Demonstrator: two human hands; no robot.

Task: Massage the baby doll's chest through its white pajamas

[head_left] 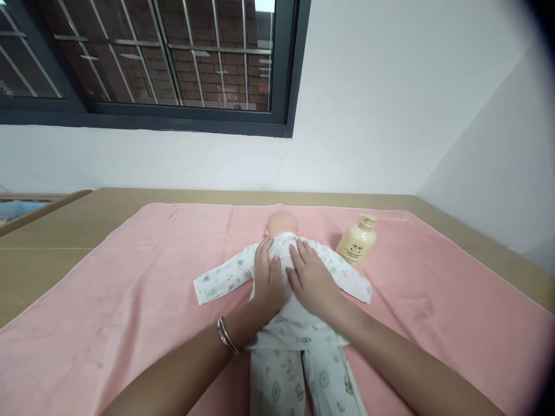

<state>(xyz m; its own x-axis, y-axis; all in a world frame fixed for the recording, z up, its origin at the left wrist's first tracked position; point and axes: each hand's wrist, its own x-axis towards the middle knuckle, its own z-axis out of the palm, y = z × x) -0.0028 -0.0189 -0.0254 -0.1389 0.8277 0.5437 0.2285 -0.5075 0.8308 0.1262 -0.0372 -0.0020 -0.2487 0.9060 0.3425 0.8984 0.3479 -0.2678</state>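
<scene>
A baby doll [282, 222] lies in front of me, its bare head toward the wall. It wears a white patterned long-sleeved top [225, 279] and matching trousers [277, 381]. The sleeves spread out to both sides. My left hand [269, 280] rests flat on the left part of the doll's torso, fingers stretched toward its head. On the right part of the torso lies my right hand [313, 281], its fingers also extended. Neither hand grips anything. Two silver bangles [227, 336] circle my left wrist. Under my palms the top is hidden.
A pale yellow pump bottle [357, 240] lies tilted on the pink sheet [173, 323], just beyond the doll's right sleeve. The sheet covers a wooden surface [56, 254] that meets a white wall [359, 115]. A barred window [173, 58] is above at the left.
</scene>
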